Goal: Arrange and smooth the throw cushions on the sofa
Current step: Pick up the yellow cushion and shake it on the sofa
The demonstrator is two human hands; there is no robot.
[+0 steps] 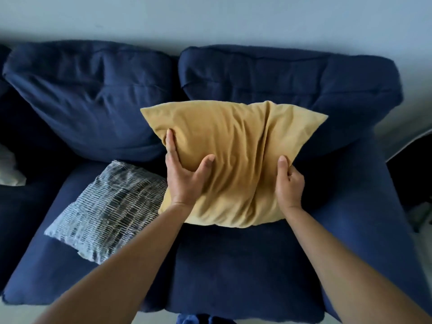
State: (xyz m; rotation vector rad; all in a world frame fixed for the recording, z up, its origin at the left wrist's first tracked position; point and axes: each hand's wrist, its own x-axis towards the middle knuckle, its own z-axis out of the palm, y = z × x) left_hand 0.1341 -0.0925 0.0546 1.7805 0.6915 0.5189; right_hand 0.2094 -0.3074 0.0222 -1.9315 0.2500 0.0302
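Observation:
A mustard-yellow throw cushion (236,157), creased down its middle, is held over the right seat of a navy blue sofa (233,265). My left hand (184,176) grips its lower left side, thumb on the front and fingers along the left edge. My right hand (288,183) pinches its lower right edge. The cushion's top leans toward the right back cushion (292,76). A grey-and-white woven throw cushion (109,211) lies flat and skewed on the left seat, its right corner tucked under the yellow one.
The left back cushion (93,97) is slumped and dented. A pale object (9,169) shows at the far left edge. A pale wall (210,17) runs behind the sofa. The right armrest (364,206) borders a dark gap.

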